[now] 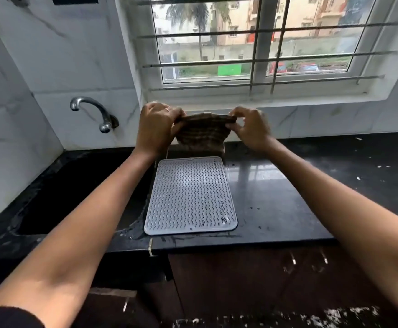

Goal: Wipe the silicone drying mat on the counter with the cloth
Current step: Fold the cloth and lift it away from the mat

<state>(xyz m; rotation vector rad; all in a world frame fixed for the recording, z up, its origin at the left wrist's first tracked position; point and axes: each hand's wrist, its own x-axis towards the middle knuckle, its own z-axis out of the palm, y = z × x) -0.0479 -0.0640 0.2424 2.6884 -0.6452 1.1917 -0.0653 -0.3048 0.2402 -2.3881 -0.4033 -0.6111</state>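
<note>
Far to the left of the left hand, a black sink basin [58, 192] is sitting sunk into the dark counter [276, 209], and a chrome tap [94, 113] is sticking out of the white marble-look wall [51, 55] above it, spout curving toward the left. The left hand [156, 127] is reaching forward at the end of a bare outstretched arm, fingers curled shut and pinching the left top corner of the cloth [201, 131]. Between the two hands the brown, dark-striped cloth is hanging in the air, top edge pulled taut from one grip to the other, the rest drooping down with its lower edge near the far end of the mat; whether it is touching the counter there I cannot tell. Below and nearer than both hands, the grey silicone drying mat [191, 197] is lying flat on the counter, just right of the sink edge, its wavy ridges facing up and nothing resting on it. The right hand [250, 130] is pinching the right top corner of the cloth between thumb and fingertips, the other fingers curled. Above and beyond the hands, a barred window [259, 41] is showing buildings and a palm outside. To the right of the right hand, the counter is carrying scattered white flecks [359, 178].
</note>
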